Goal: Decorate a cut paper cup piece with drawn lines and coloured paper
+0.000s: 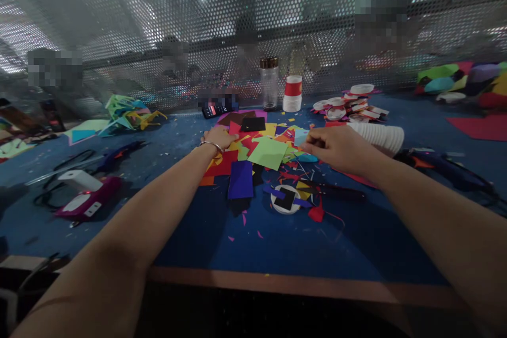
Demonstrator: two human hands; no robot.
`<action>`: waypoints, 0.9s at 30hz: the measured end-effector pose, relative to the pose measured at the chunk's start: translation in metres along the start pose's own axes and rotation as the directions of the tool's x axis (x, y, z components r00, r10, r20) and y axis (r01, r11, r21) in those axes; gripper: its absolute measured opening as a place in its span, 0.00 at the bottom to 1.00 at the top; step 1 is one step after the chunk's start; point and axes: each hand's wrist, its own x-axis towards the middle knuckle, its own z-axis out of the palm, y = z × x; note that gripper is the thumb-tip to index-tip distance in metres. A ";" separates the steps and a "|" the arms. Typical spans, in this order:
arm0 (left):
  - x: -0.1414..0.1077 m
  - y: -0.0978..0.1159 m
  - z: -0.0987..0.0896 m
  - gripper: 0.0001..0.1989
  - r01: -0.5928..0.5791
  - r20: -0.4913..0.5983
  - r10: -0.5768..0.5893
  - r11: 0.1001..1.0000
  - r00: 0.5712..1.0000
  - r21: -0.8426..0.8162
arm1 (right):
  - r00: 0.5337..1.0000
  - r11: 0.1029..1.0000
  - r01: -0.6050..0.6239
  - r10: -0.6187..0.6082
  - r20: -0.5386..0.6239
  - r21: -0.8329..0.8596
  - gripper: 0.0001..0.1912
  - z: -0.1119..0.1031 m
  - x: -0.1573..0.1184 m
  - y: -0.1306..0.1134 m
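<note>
My left hand, with a bangle at the wrist, lies at the left side of a heap of coloured paper pieces, its thumb stretched out over them. My right hand is at the heap's right side, fingers curled together. Its fingertips meet a light blue paper piece; whether they grip it is unclear. Between the hands lie a light green paper and a black piece. Closer to me are a blue paper rectangle and a white disc with a black square and blue strips on it.
Dark-handled scissors lie right of the disc. Stacked white paper cups lie behind my right forearm. A glass jar, upright cups and a phone stand at the back. Glue guns and a purple device sit left.
</note>
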 end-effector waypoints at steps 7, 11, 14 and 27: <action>-0.006 0.004 -0.039 0.05 0.037 -0.337 -0.047 0.999 0.940 -0.036 | 1.000 1.000 0.006 -0.006 0.012 -0.003 0.14 -0.003 0.001 0.001; -0.008 0.012 -0.051 0.05 -0.057 -0.427 -0.098 0.940 0.899 -0.337 | 0.999 1.000 -0.011 0.011 0.046 0.001 0.13 -0.003 0.002 0.000; -0.010 0.021 -0.051 0.05 0.005 -0.249 -0.221 0.758 0.943 -0.652 | 0.999 1.000 -0.021 0.020 0.028 0.019 0.12 -0.003 0.002 -0.002; -0.083 0.094 -0.024 0.03 0.059 0.178 0.196 0.496 0.964 -0.867 | 0.976 0.805 -0.179 0.218 -0.001 0.565 0.17 -0.005 -0.002 -0.020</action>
